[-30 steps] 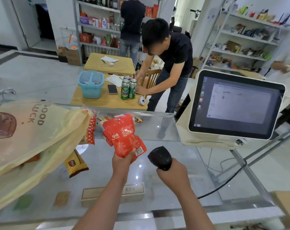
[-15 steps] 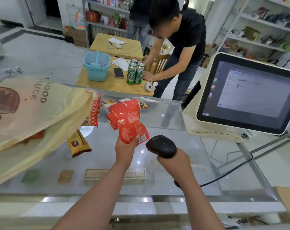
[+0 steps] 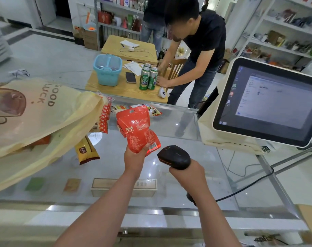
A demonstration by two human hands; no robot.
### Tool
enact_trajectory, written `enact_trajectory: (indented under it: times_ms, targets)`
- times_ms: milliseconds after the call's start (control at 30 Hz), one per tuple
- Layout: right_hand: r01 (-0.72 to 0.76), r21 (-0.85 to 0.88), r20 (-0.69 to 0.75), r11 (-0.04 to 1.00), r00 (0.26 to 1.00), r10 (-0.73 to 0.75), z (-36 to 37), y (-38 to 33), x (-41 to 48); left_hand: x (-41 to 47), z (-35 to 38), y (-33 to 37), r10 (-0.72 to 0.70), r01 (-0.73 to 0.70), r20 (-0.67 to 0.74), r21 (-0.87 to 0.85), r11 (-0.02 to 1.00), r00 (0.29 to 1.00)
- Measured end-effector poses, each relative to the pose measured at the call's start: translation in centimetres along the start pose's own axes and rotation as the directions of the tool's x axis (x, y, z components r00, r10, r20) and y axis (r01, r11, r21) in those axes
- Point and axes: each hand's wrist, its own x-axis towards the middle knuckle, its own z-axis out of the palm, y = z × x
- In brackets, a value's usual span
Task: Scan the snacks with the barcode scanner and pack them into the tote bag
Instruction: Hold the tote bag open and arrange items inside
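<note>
While my left hand (image 3: 134,158) pinches the red foil snack pouch (image 3: 136,130) upright, my right hand (image 3: 186,175) grips the black handheld barcode scanner (image 3: 174,156) just right of it.

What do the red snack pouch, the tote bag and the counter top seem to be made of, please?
Red snack pouch: glossy plastic film, judging by its crinkles and sheen.
Tote bag: matte cream, probably non-woven fabric or soft plastic; it drapes in soft folds.
Counter top: clear glass; a box shows beneath and lights reflect.
</note>
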Motion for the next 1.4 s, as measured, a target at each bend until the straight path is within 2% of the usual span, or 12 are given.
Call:
enact_trajectory:
  times_ms: [267,933,1267,1400]
  targets:
    - [0.039,-0.01,-0.021,0.999,0.999,-0.039,-0.3,0.1,-0.2,0.0,0.1,-0.1,-0.005,0.005,-0.009,0.027,1.0,1.0]
    - [-0.003,-0.007,-0.007,1.0,1.0,0.003,-0.2,0.8,0.1,-0.5,0.0,0.1,0.0,-0.001,0.019,0.061,0.998,1.0]
    - [-0.077,0.165,0.176,0.983,0.983,0.047,-0.3,2.3,0.8,-0.6,0.1,-0.1,0.008,-0.008,0.003,0.09,0.996,1.0]
    - [-0.101,0.145,0.214,0.984,0.975,0.068,0.1,3.4,1.7,-1.0,0.3,-0.2,0.045,-0.042,-0.035,0.075,0.996,0.998]
